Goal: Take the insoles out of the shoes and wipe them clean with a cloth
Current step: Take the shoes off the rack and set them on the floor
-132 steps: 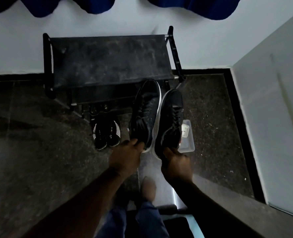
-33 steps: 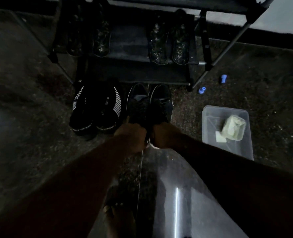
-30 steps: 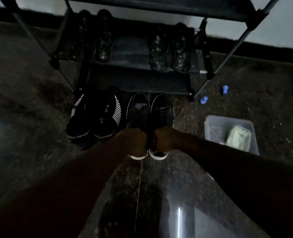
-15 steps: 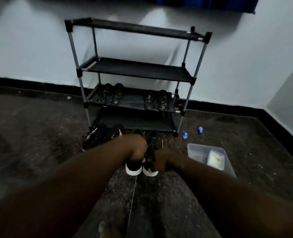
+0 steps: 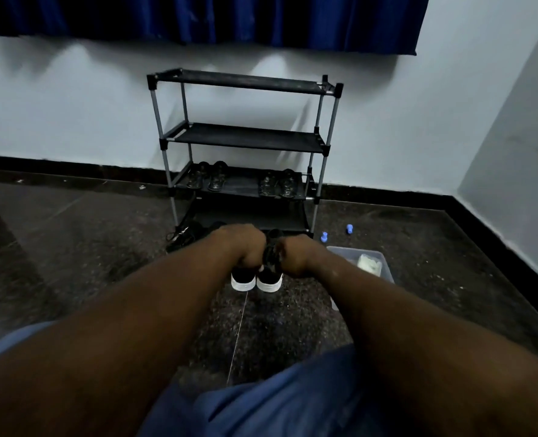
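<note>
Both black lace-up shoes with white rubber heels (image 5: 243,282), held up in the air a few seconds back, now stand side by side on the dark speckled stone floor (image 5: 72,247). They sit just in front of the bottom shelf of the black-and-grey tube shoe rack (image 5: 245,137).

At the rack's left front foot lies a pair of black trainers with white stripes (image 5: 182,236), near the shoes but clear of them. The left hand (image 5: 244,247) comes next, its fingers curled down over the collar of the left shoe and gripping it. The right hand (image 5: 296,258) grips the right shoe the same way, with dark laces or tongue bunched between the two fists. The insoles cannot be seen; I judge they are still inside, under the hands.

The shoes' long axis runs straight away from the person, toes toward the rack and white heels nearest. Each insole should therefore lift at the heel and slide up and back toward the body, along the forearms rather than sideways. Each hand sits directly over its own shoe's opening, so neither needs to cross.

Further right, two small blue plastic pieces (image 5: 324,237) lie near the rack's right front foot. Beside the right forearm stands a clear plastic box (image 5: 385,269) holding a pale crumpled cloth (image 5: 369,262). The cloth is therefore closer to the right hand.
</note>
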### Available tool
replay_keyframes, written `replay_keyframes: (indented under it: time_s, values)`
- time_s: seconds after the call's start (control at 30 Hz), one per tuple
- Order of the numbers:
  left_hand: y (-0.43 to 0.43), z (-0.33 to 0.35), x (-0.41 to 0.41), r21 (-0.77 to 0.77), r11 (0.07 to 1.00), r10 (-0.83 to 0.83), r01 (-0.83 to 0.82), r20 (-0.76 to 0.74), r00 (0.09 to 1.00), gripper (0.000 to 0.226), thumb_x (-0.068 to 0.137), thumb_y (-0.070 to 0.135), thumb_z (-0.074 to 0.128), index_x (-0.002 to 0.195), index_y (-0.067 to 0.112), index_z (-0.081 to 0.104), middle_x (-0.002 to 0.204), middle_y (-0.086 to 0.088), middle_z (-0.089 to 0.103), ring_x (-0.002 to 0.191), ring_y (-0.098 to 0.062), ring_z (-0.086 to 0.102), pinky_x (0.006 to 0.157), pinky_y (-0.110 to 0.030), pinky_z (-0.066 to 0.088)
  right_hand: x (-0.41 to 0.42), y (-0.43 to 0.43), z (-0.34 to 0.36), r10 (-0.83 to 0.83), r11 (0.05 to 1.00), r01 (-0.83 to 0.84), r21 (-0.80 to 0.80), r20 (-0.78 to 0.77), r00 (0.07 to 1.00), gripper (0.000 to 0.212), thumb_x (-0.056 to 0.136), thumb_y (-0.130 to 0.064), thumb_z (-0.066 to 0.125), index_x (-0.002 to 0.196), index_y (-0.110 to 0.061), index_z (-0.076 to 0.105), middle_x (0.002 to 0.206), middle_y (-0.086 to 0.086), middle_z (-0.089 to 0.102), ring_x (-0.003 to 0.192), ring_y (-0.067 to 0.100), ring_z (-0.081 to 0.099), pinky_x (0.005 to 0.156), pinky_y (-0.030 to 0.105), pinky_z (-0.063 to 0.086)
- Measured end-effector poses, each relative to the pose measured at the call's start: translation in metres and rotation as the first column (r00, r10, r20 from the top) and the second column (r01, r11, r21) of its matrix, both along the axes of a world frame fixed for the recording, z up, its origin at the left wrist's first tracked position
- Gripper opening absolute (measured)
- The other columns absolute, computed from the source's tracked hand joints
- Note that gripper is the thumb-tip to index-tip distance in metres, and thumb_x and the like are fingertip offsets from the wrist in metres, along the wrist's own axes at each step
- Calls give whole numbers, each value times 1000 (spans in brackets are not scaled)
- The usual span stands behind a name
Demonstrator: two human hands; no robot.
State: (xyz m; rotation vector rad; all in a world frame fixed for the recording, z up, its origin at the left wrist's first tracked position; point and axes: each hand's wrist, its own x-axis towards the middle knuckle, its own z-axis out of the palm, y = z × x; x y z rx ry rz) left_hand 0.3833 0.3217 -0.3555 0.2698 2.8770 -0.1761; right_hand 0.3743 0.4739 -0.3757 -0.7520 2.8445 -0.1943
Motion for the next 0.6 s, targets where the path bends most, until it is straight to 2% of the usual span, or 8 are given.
replay_keyframes:
  time_s: [0.1, 0.2, 0.37, 0.5, 0.6]
  values:
    - [-6, 11, 13, 12, 999, 30, -30, -17, 999, 42, 80, 49, 78, 110, 19, 75, 93, -4, 64, 80, -25, 61, 80, -36, 58, 10, -8, 1, -1, 1000, 1, 9, -14, 1000, 37, 90, -36, 69, 124, -22, 67, 124, 11, 69, 110, 33, 66, 81, 30, 46]
    - [-14, 12, 22, 3, 1000, 28, -28, -7, 1000, 40, 79, 48, 78, 109, 22, 75, 104, -5, 72, 87, -28, 67, 85, -40, 60, 14, -10, 1, -15, 1000, 15, 9, -5, 1000, 35, 89, -35, 69, 121, -22, 67, 121, 10, 70, 111, 33, 66, 86, 32, 50]
    - [-20, 15, 19, 2, 999, 35, -35, 1, 999, 40, 79, 47, 79, 112, 25, 75, 106, -6, 72, 88, -28, 67, 80, -35, 57, 14, -6, -1, -74, 997, 74, -10, -17, 997, 41, 87, -40, 71, 122, -19, 65, 120, 12, 70, 110, 34, 65, 86, 35, 52]
    - [-15, 8, 6, 55, 998, 35, -34, -7, 999, 34, 83, 45, 78, 108, 22, 74, 109, -6, 72, 96, -29, 69, 79, -34, 54, 7, 0, -9, -108, 993, 107, -53, -11, 994, 40, 83, -43, 73, 117, -22, 66, 119, 9, 70, 107, 32, 66, 90, 39, 56]
    - [-10, -12, -3, 92, 996, 20, -21, 8, 1000, 33, 83, 45, 77, 105, 20, 74, 107, -7, 72, 90, -28, 65, 76, -33, 51, -2, 8, -21, -115, 992, 115, -43, 3, 993, 35, 87, -41, 70, 114, -19, 66, 117, 12, 71, 106, 33, 66, 87, 34, 52]
